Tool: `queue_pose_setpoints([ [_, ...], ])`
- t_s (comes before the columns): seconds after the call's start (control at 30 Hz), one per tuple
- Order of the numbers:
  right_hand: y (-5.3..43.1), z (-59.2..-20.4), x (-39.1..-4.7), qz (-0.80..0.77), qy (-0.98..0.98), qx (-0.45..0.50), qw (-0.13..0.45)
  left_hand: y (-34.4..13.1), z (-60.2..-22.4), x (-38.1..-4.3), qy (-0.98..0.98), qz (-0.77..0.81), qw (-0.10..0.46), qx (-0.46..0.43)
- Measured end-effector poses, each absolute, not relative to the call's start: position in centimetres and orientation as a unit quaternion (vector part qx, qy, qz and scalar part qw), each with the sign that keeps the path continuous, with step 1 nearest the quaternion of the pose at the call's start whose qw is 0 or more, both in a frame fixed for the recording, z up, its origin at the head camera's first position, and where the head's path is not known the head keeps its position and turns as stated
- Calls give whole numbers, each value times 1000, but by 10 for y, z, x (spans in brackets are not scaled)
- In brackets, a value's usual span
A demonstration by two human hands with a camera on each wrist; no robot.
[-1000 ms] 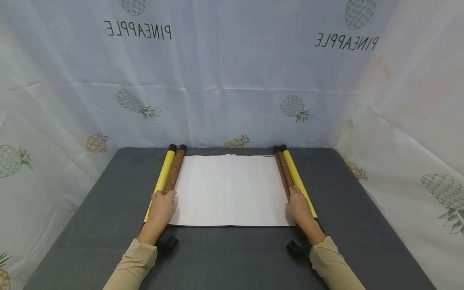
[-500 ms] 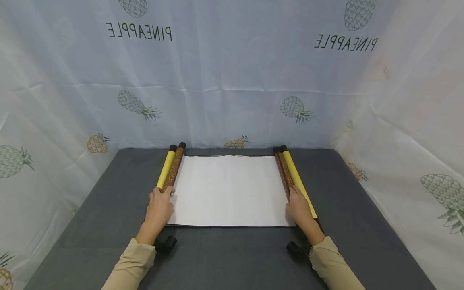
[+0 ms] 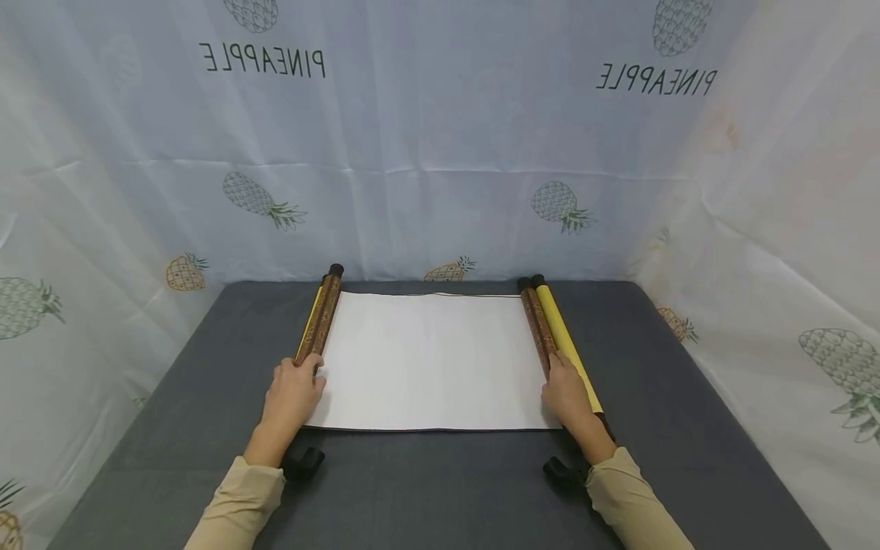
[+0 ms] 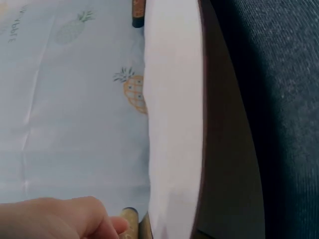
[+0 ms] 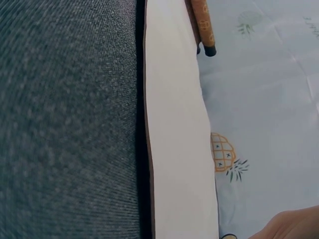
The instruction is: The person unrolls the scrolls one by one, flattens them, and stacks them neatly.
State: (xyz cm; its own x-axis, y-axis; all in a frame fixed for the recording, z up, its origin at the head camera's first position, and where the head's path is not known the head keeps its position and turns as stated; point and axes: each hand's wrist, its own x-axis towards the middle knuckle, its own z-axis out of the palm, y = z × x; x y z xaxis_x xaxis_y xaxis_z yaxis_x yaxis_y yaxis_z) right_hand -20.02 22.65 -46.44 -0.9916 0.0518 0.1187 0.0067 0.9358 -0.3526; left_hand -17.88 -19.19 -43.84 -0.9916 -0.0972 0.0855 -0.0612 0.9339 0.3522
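A scroll's blank white sheet [image 3: 440, 359] lies stretched between brown patterned rods with black ends. My left hand [image 3: 292, 397] grips the left pair of rods [image 3: 325, 317], whose far end stands out past the table's back edge. Beside it, only a thin strip of a yellow rod [image 3: 308, 325] shows. My right hand [image 3: 567, 389] holds the right brown rods [image 3: 538, 317], with another yellow rod [image 3: 564, 328] just outside them. In the left wrist view, the sheet's near edge [image 4: 202, 124] bows up above the table and its shaded underside shows. My palms hide the near ends of the rods.
A dark grey cloth [image 3: 440, 496] covers the table. Behind and along both sides hangs a white curtain [image 3: 440, 114] printed with pineapples. Black wrist mounts [image 3: 302, 464] jut inward from below each hand.
My left hand has shifted left with its brown rods, which now cover most of the left yellow rod. The sheet's exposed part has widened on that side. My right hand stays put.
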Motion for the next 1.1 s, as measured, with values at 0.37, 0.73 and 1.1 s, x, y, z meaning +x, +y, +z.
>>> queue_pose_setpoints([
  [0.37,226,-463,-200,177,-982,-21,58,-198,-438,-177,-978,-193,68,33],
  [0.73,225,-463,-200,178,-982,-20,57,-210,-435,-179,-978,-179,100,30],
  [1.1,225,-464,-201,185,-981,-28,49,-217,-436,-180,-982,-176,56,46],
])
